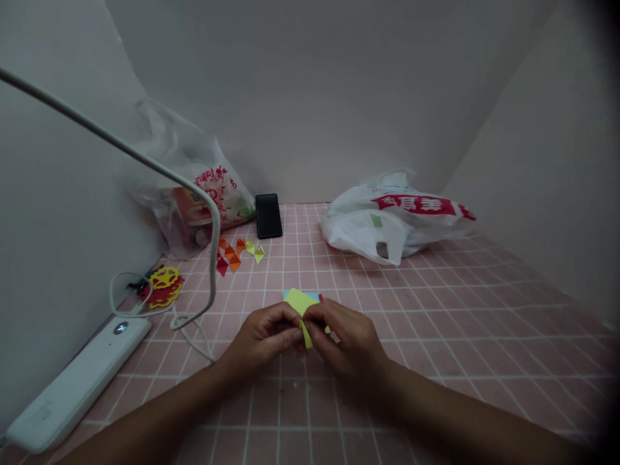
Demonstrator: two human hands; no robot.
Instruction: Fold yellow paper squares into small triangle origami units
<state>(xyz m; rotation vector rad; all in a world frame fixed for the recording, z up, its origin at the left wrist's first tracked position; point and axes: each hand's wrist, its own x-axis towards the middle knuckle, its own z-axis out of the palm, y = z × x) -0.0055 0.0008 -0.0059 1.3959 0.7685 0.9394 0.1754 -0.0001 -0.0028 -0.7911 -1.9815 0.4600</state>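
Observation:
Between my two hands is a small piece of yellow paper [307,338], partly covered by the fingers. My left hand [272,334] pinches its left side with thumb and forefinger. From the right, my right hand [345,334] pinches the same paper, and the fingertips of both hands nearly meet. Just behind the fingers lies a yellow sheet [299,299], with light blue and red edges showing from under it. Whether the held piece is joined to that sheet, I cannot tell.
Folded red, orange and yellow paper pieces [234,257] lie back left, near a black phone [268,216]. Plastic bags stand at left [227,187] and right [363,219]. Left are a white power bank [82,381], red-yellow cutouts [165,287] and a cable [214,258] arching across the view.

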